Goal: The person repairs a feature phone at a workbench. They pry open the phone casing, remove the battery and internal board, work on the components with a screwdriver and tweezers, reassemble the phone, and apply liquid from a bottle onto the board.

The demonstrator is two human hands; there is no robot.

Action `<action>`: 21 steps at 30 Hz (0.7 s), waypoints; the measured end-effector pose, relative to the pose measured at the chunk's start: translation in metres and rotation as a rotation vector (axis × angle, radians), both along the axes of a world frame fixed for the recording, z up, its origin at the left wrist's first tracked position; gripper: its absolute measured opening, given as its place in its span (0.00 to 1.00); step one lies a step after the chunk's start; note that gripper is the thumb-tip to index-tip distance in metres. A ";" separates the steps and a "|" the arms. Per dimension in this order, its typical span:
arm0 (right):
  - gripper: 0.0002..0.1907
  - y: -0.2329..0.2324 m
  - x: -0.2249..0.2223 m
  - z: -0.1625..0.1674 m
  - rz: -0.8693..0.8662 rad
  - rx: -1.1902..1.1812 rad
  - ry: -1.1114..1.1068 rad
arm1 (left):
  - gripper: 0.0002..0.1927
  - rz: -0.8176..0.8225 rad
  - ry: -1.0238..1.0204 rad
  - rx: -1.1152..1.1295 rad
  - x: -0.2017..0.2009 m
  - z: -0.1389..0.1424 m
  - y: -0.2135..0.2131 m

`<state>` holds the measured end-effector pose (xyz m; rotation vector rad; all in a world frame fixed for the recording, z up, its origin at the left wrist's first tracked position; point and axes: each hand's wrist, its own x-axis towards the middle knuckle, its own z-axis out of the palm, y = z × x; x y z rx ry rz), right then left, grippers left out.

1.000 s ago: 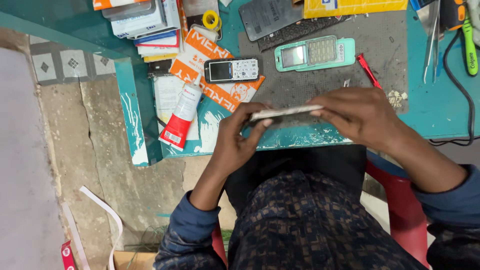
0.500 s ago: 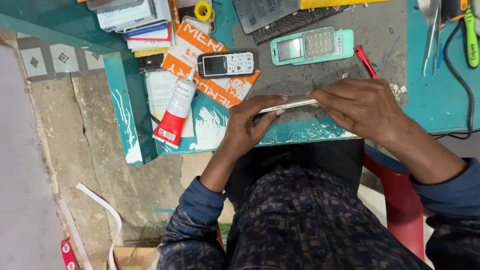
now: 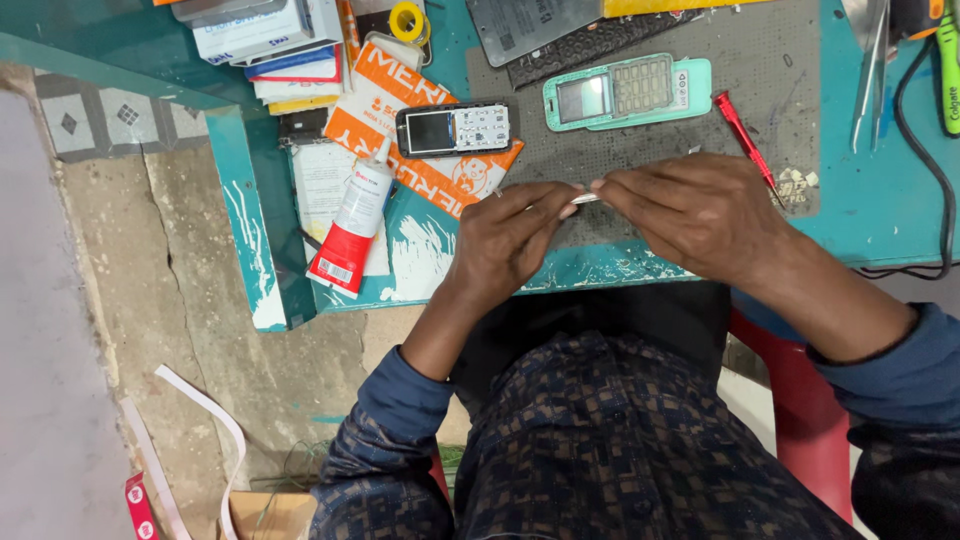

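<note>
My left hand (image 3: pixel 510 238) and my right hand (image 3: pixel 690 212) meet over the near edge of the teal workbench (image 3: pixel 880 215). Both pinch a thin, flat, pale strip-like part (image 3: pixel 585 198) held edge-on between the fingertips; most of it is hidden by the fingers. Beyond the hands, on a grey work mat (image 3: pixel 780 95), lie a black keypad phone (image 3: pixel 453 128) and a mint-green keypad phone (image 3: pixel 625 92). A red screwdriver (image 3: pixel 742 138) rests just past my right hand.
A red-and-white glue tube (image 3: pixel 352 220) lies on papers at the left. Boxes and cards are stacked at the far left (image 3: pixel 265 40). Tweezers (image 3: pixel 868 75), a black cable (image 3: pixel 925 160) and a yellow tape roll (image 3: pixel 405 20) sit along the back. The floor drops off left of the bench.
The hands have closed in over the strip, covering more of it. The view has shifted slightly, so the bench items sit higher in frame.
</note>
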<state>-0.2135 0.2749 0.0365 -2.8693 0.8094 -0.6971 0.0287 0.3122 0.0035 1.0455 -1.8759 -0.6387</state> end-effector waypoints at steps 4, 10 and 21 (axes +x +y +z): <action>0.15 -0.001 0.001 -0.005 -0.010 -0.017 -0.042 | 0.15 0.006 -0.148 -0.125 -0.002 0.005 -0.004; 0.19 -0.010 -0.023 -0.006 -0.131 0.320 -0.077 | 0.16 -0.016 -0.165 -0.166 0.001 0.011 -0.011; 0.24 -0.012 -0.056 -0.026 -0.115 0.407 -0.137 | 0.15 -0.013 -0.165 -0.157 -0.003 0.014 -0.016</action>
